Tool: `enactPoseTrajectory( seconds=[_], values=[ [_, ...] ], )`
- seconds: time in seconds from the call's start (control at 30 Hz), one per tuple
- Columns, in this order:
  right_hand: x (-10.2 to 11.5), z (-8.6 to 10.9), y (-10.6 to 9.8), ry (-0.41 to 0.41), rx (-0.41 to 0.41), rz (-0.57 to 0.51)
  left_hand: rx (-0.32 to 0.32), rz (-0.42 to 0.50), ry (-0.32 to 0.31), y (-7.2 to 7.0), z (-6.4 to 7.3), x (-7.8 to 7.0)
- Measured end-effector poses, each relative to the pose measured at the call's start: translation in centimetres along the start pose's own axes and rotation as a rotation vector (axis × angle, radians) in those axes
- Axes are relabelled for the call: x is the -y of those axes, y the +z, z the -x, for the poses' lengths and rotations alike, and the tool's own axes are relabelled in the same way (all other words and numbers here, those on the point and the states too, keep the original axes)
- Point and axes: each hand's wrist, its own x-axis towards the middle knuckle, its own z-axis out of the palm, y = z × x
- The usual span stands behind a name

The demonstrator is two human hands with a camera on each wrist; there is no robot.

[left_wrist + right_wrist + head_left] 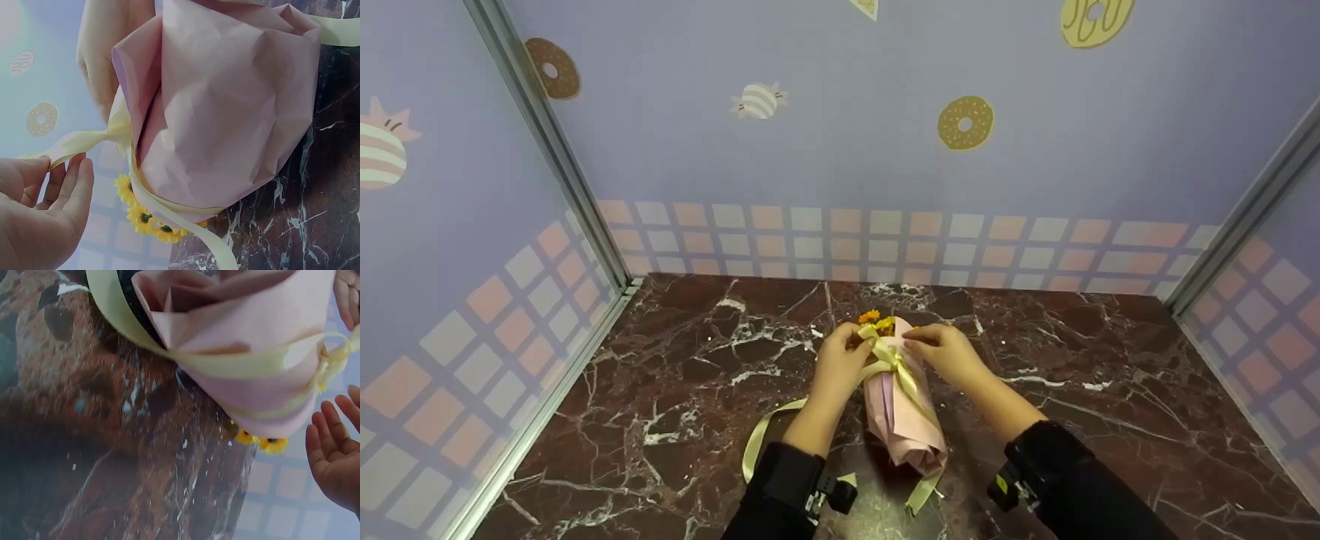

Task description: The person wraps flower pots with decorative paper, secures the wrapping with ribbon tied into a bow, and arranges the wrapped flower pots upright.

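Note:
A bouquet wrapped in pink paper lies on the marbled table, with yellow and orange flowers showing at its far end. Pale yellow ribbon is tied round the wrap in a bow. My left hand pinches a loop of this ribbon between thumb and fingers, which the left wrist view shows drawn out from the knot. At the other side of the bow is my right hand, its fingertips close to the paper's upper edge. In the right wrist view its fingers are loosely bent with nothing between them.
A long ribbon tail curves over the table left of the bouquet, beside my left forearm. Another tail hangs past the wrap's near end. Patterned panels enclose the dark marbled tabletop at the back and both sides.

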Motion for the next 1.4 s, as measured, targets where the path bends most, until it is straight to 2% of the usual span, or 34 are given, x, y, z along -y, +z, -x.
enactPoseTrajectory(
  seconds=[0.07, 0.17, 0.27, 0.37, 0.47, 0.6, 0.7, 0.97, 1.07, 1.2, 1.4],
  values=[
    [0.2, -0.1, 0.4, -0.009, 0.032, 0.035, 0.01, 0.023, 0.005, 0.1, 0.1, 0.0],
    [0.6, -0.1, 0.8, 0.001, 0.048, 0.089, 0.008, 0.001, 0.024, 0.2, 0.3, 0.0],
    [0.8, 0.1, 0.8, 0.02, -0.003, 0.097, -0.002, -0.027, 0.032, 0.2, 0.2, 0.1],
    [0.8, 0.3, 0.6, 0.044, -0.077, 0.022, 0.0, 0.03, 0.006, 0.1, 0.1, 0.2],
    [0.7, 0.4, 0.3, 0.066, -0.132, -0.122, 0.0, 0.094, -0.024, 0.1, 0.1, 0.2],
    [0.5, 0.7, -0.2, 0.084, -0.17, -0.302, -0.005, 0.147, -0.04, 0.0, 0.2, 0.4],
    [0.5, 1.0, -0.7, 0.073, -0.17, -0.34, -0.009, 0.163, -0.04, -0.2, 0.2, 0.5],
    [0.2, 2.0, -2.6, 0.032, -0.127, -0.159, -0.038, 0.143, -0.052, -0.8, 0.3, 0.5],
    [-0.2, 2.2, -2.9, 0.025, -0.153, -0.162, -0.045, 0.135, -0.044, -0.9, 0.4, 0.5],
    [-0.5, 2.2, -2.5, 0.046, -0.177, -0.321, -0.036, 0.125, -0.05, -0.8, 0.6, 0.6],
    [0.2, 2.2, -1.5, 0.159, -0.175, -0.603, -0.02, 0.145, -0.049, -0.7, 0.6, 0.3]
  ],
)
